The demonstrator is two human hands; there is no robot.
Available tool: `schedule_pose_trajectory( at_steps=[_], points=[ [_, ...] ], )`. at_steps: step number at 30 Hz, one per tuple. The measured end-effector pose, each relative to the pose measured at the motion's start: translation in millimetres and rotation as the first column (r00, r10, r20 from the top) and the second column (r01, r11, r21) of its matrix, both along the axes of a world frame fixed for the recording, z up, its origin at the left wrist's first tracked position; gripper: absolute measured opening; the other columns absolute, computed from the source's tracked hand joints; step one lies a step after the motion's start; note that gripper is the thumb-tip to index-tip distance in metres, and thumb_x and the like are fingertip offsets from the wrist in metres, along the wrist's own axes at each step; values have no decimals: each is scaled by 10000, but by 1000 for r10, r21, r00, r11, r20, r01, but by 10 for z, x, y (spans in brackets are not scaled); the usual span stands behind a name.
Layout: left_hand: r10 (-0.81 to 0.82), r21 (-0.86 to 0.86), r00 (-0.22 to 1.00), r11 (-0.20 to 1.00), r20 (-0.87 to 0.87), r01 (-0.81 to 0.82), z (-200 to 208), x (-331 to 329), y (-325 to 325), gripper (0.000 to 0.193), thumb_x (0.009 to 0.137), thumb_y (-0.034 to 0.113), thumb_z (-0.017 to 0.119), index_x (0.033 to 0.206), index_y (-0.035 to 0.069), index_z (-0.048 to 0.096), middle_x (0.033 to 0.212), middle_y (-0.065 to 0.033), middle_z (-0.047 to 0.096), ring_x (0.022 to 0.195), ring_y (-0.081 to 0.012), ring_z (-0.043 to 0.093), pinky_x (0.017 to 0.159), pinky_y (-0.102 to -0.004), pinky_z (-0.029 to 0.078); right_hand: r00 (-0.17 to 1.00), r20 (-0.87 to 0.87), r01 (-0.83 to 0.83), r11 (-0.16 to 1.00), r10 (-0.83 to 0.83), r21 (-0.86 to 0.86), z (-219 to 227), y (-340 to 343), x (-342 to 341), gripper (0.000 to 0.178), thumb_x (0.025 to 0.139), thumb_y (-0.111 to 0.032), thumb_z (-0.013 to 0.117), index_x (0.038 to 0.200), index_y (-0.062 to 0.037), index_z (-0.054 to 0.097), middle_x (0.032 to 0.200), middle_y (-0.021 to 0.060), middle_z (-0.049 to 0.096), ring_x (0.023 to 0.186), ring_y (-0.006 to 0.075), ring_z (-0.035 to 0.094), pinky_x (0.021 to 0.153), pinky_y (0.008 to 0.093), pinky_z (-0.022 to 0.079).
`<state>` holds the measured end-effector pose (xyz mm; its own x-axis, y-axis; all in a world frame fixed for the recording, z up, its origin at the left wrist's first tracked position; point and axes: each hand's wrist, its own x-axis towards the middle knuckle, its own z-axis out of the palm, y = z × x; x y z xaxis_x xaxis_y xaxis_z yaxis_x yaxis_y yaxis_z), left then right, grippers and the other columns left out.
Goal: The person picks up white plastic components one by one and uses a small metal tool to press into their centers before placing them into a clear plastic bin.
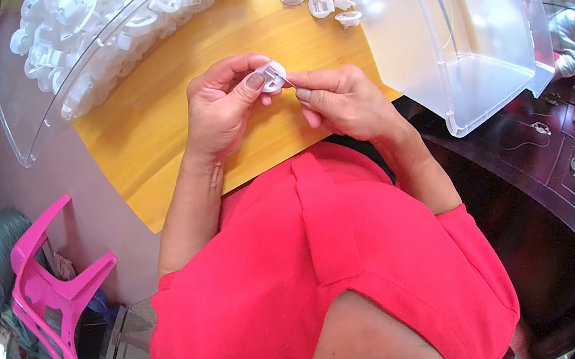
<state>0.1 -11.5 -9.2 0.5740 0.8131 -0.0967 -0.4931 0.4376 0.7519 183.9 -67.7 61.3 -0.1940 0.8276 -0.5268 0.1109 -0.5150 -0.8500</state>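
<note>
Above the yellow table (132, 156), my left hand (217, 112) pinches a small round white plastic part (273, 74) between thumb and fingers. The part has a raised slotted middle. My right hand (350, 102) is closed, thumb against forefinger, on a thin slim tool (287, 80). Its tip meets the right edge of the part; the rest is hidden in my fingers, so its exact kind cannot be told. Several similar white parts (320, 5) lie loose on the table beyond my hands.
A clear bin (25, 145) heaped with white parts (76, 33) stands at the far left. Another clear bin (458, 121) is at the right, beside dark drawers (553, 159). A pink plastic stool (62, 289) lies to the lower left. A person (567, 41) is at the far right.
</note>
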Motion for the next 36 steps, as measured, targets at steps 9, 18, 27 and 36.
schedule_pose_trajectory(
  at_steps=[9, 18, 27, 36],
  points=[
    [72, -16, 996, 997, -53, -73, 109, 91, -1, 190, 875, 42, 588, 1052, -24, 608, 991, -100, 646, 821, -133, 616, 672, -224, 490, 909, 403, -58, 926, -105, 372, -19, -117, -79, 300, 886, -20, 486, 1172, 7, 573, 681, 57, 587, 604, 110, 551, 569, 256, 455],
    [62, 9, 996, 998, -64, -61, 84, 87, 0, 189, 864, 37, 605, 1043, -24, 613, 957, -89, 652, 810, -133, 617, 687, -230, 506, 823, 560, -177, 893, -96, 413, 40, -91, -130, 275, 840, 11, 514, 1103, 10, 594, 799, 263, 590, 708, 353, 630, 610, 348, 487],
    [48, -22, 997, 999, -54, -50, 83, 85, -3, 189, 863, 26, 599, 1042, -33, 607, 945, -98, 649, 809, -140, 612, 700, -242, 507, 793, 600, -245, 843, -110, 478, -20, -84, -139, 228, 830, -45, 510, 1049, -19, 567, 714, 243, 600, 663, 405, 603, 583, 488, 478],
    [90, 76, 990, 994, -109, -82, 58, 99, -33, 192, 847, 10, 621, 1033, -36, 615, 934, -91, 649, 775, -130, 605, 689, -235, 508, 755, 643, -315, 789, -130, 528, -122, -90, -147, 158, 814, -44, 507, 963, 4, 526, 667, 224, 584, 630, 398, 594, 551, 485, 469]
  ],
)
